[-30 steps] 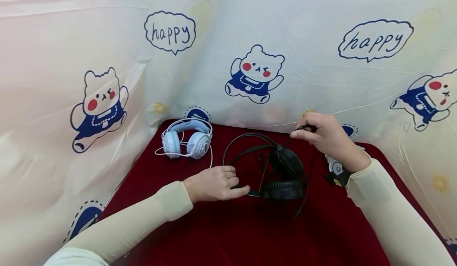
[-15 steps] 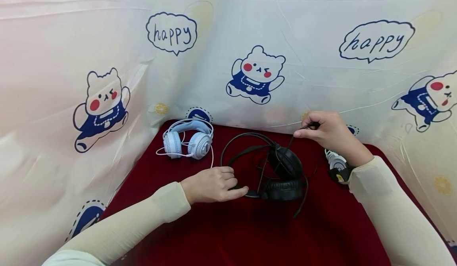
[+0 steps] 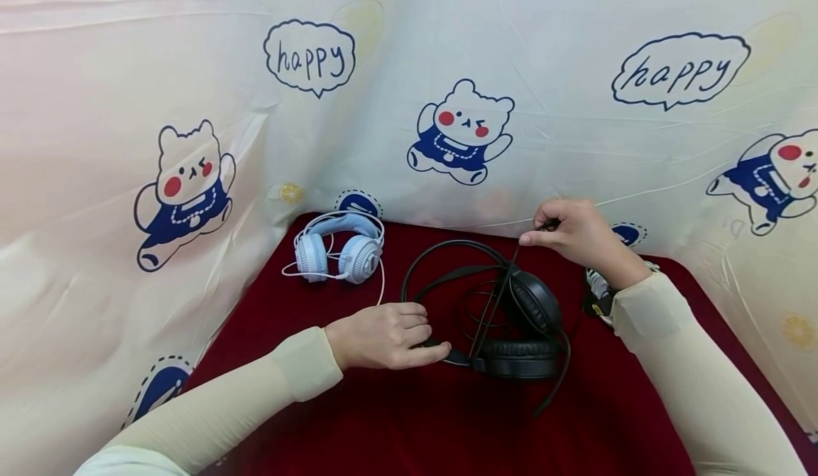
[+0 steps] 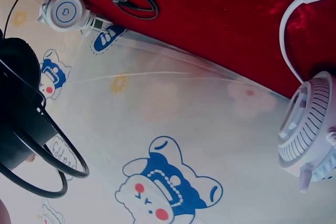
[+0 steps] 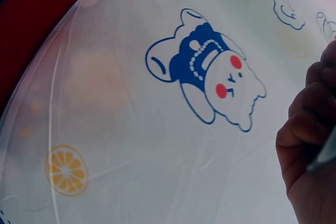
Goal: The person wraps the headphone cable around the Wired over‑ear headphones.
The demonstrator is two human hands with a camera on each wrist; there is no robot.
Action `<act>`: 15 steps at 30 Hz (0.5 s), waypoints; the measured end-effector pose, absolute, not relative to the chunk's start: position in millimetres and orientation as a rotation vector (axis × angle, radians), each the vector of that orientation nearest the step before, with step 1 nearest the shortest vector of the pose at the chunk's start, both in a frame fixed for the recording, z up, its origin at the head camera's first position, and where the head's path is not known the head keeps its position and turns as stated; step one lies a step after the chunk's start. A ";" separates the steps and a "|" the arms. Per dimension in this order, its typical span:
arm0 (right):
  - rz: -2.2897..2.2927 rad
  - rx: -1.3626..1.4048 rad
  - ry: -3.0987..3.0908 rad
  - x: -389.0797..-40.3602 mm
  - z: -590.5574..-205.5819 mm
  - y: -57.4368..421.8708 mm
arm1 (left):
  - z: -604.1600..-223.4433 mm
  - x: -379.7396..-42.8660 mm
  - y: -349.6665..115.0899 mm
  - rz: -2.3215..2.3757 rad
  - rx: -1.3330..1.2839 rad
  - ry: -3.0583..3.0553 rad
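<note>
My left hand (image 3: 383, 335) grips the headband of a black headset (image 3: 520, 359) at its left end. Both ear cups lie to the right of that hand, and a thin microphone boom (image 3: 551, 396) sticks out toward me. Raised behind the headset, my right hand (image 3: 575, 233) pinches a black cable (image 3: 493, 305) that runs down to the near ear cup in a tight line. The headset's dark cup (image 4: 18, 77) and bands show at the left edge of the left wrist view. Curled fingers (image 5: 310, 114) appear in the right wrist view; the cable there is hidden.
White and light-blue headphones (image 3: 358, 257) with a white cord stand at the back left of the red cloth (image 3: 409, 419). A white and black item (image 3: 597, 293) lies at the right, partly behind my forearm. A printed curtain (image 3: 383, 135) closes the back and sides.
The headset's ear cups have shifted right and nearer to me. The cable has drawn straighter. My right hand went slightly right, then back left; my left hand keeps its grip.
</note>
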State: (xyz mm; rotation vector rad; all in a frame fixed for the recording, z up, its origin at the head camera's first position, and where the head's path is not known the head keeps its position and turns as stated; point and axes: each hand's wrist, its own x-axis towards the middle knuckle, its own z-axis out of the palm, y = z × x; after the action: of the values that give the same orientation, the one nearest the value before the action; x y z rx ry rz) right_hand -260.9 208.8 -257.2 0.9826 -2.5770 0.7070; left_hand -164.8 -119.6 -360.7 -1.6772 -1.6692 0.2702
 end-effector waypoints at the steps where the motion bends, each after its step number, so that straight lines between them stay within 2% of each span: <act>1: 0.720 0.976 -2.585 -262.6 -258.5 209.2 | -360.2 -164.7 -119.3 0.267 -1.678 -1.665; 15: 0.895 0.997 -2.570 -288.1 -286.1 209.2 | -357.1 -165.6 -116.2 0.200 -1.678 -1.656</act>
State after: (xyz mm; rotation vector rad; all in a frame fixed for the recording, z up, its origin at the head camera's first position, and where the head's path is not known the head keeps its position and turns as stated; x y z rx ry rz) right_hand -288.1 209.2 -286.1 0.9972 -2.5696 0.8952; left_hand -165.6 -116.2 -357.1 -1.6784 -1.6561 0.1996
